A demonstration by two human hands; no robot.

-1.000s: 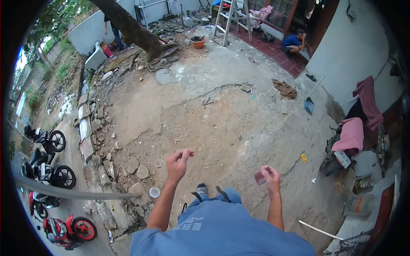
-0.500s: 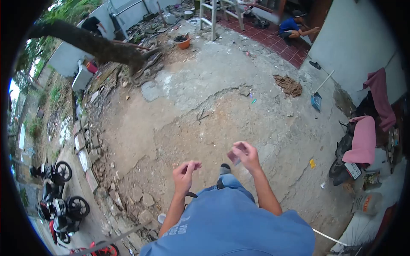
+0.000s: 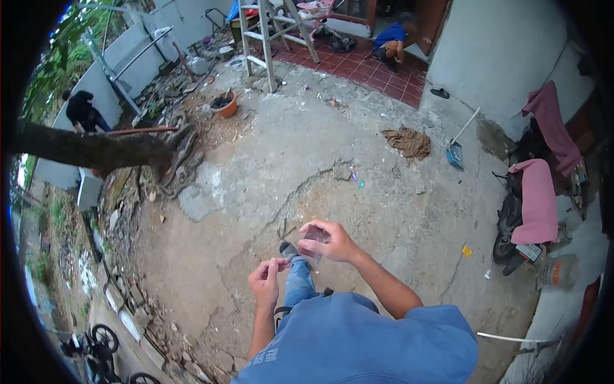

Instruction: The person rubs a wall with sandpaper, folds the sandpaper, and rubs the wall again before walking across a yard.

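My right hand point(image 3: 334, 243) is raised in front of my chest and grips a small clear plastic packet point(image 3: 314, 240) between thumb and fingers. My left hand point(image 3: 266, 281) sits just below and to the left of it, fingertips pinched together, a short gap from the packet. Whether the left fingers pinch anything is too small to tell. Below both hands I see my blue shirt, my jeans leg and one shoe point(image 3: 288, 249) stepping on cracked concrete.
A parked motorbike point(image 3: 511, 217) draped with pink cloth stands at the right by the white wall. A tree trunk point(image 3: 96, 150), rubble, an orange pot point(image 3: 225, 104) and a ladder point(image 3: 263, 38) lie ahead left. One person crouches on the red tiles point(image 3: 391, 41), another stands far left point(image 3: 82, 109).
My right hand has swung left and inward with the packet, now close above my left hand. My view has turned, so the tree and motorbikes slid left.
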